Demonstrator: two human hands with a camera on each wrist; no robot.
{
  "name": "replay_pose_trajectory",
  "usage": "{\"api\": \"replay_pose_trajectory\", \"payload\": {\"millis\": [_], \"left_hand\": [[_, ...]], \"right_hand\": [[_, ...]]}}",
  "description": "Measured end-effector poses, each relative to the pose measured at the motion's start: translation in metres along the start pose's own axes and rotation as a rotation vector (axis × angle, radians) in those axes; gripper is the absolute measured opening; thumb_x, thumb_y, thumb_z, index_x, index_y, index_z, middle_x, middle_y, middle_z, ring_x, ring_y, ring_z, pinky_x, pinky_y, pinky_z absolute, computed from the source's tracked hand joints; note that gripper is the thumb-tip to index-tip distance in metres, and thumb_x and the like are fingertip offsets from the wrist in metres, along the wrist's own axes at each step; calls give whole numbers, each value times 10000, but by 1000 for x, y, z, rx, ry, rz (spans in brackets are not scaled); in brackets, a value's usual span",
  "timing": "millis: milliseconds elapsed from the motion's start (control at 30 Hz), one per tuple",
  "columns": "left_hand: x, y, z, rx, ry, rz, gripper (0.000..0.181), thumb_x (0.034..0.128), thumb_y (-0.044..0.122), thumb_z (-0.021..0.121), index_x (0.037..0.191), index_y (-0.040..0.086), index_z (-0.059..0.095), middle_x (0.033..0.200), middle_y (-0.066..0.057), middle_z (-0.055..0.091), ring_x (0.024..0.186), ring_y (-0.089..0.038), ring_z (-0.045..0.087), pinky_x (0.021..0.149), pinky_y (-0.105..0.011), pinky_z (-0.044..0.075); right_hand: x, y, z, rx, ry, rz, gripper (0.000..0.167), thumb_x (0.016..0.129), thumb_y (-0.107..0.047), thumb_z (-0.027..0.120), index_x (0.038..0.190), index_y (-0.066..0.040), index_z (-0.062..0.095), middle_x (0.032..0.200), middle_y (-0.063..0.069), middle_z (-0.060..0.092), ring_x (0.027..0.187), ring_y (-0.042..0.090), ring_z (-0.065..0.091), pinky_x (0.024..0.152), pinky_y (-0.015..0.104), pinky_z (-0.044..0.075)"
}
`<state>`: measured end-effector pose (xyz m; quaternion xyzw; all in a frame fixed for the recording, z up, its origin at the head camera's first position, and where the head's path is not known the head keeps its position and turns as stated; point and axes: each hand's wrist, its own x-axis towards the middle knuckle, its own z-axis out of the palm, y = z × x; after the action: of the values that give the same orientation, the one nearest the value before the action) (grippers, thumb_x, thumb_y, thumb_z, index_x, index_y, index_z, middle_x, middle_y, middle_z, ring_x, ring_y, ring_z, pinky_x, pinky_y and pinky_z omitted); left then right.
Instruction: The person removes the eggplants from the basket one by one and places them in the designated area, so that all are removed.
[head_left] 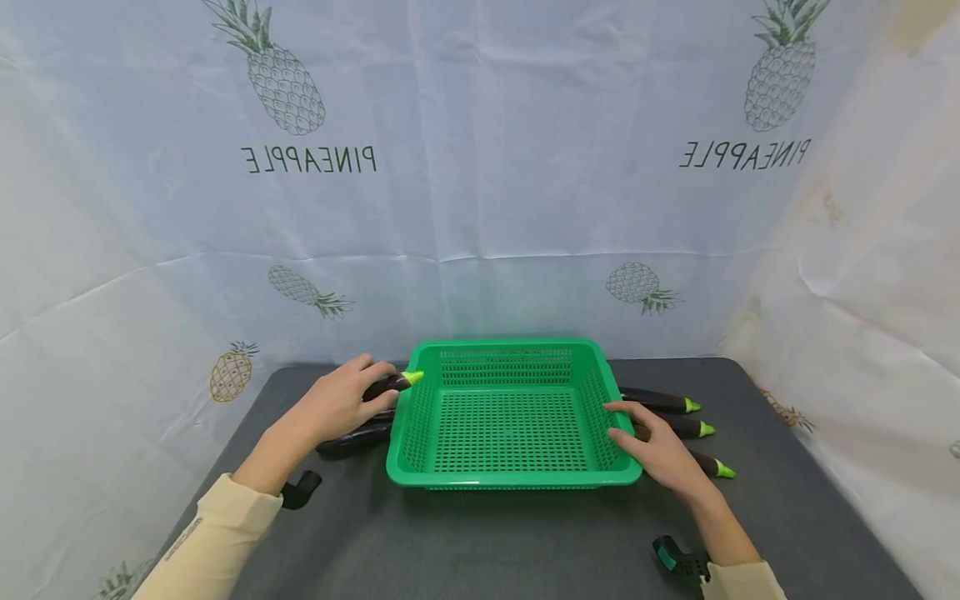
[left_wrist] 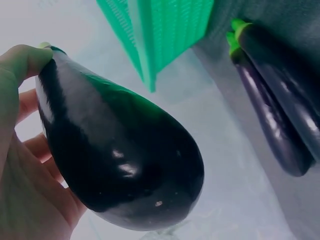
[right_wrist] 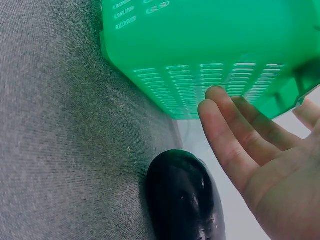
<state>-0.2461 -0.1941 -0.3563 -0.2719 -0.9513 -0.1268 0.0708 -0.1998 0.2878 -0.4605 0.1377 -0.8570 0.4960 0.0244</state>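
My left hand (head_left: 341,402) holds a glossy dark purple eggplant (left_wrist: 125,150) near its green stem end, beside the left rim of a green plastic basket (head_left: 513,479). The eggplant is raised above the table, its stem tip overlapping the rim in the head view. At the basket's right side, my right hand (head_left: 660,446) holds the rim, with thumb and a finger over the top edge. Its other fingers (right_wrist: 225,135) lie along the slotted outer wall in the right wrist view. The basket's slotted floor shows bare.
Two more eggplants (left_wrist: 272,110) lie left of the basket on the dark grey table (head_left: 525,542). Three eggplants (head_left: 678,427) lie to its right, partly hidden by the basket and my right hand. A pineapple-printed cloth (head_left: 480,208) hangs behind and at both sides.
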Motion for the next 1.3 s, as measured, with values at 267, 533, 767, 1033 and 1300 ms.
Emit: {"api": "replay_pose_trajectory", "payload": {"millis": [267,533,767,1033,1300], "left_hand": [[-18,-15,5,-47,34,-78,311,1017,283,647,1268,99,651,1088,-76,589,882,-225,577,680,-432,495],[-30,-28,14,-39,11,-127,323,1011,319,648,1257,108,656,1086,-66,592,875,-208,580,681,-432,504],[-37,-40,33,-24,-20,-143,325,1002,325,659,1247,112,663,1099,-79,605,914,-247,613,669,-452,523],[-40,-43,52,-5,-46,-154,307,979,313,695,1213,115,681,1030,-44,602,832,-183,579,622,-401,496],[-42,-39,74,25,-48,-119,236,955,322,727,1125,160,703,960,4,598,795,-147,553,619,-374,484]], "right_hand": [[0,0,1,6,-1,-6,457,1040,-259,619,1452,-86,519,1543,224,412,1447,496,303,1057,695,356],[0,0,1,3,4,-7,461,1040,-261,620,1454,-85,517,1542,227,412,1428,486,345,1046,689,373],[0,0,1,12,1,-11,456,1042,-253,617,1453,-82,516,1544,230,408,1440,489,319,1054,697,357],[0,0,1,15,0,0,460,1040,-262,619,1455,-92,517,1554,230,392,1451,499,287,1052,703,350],[0,-1,1,13,1,-2,458,1040,-262,618,1452,-86,517,1554,231,391,1459,515,262,1054,712,339]]}}
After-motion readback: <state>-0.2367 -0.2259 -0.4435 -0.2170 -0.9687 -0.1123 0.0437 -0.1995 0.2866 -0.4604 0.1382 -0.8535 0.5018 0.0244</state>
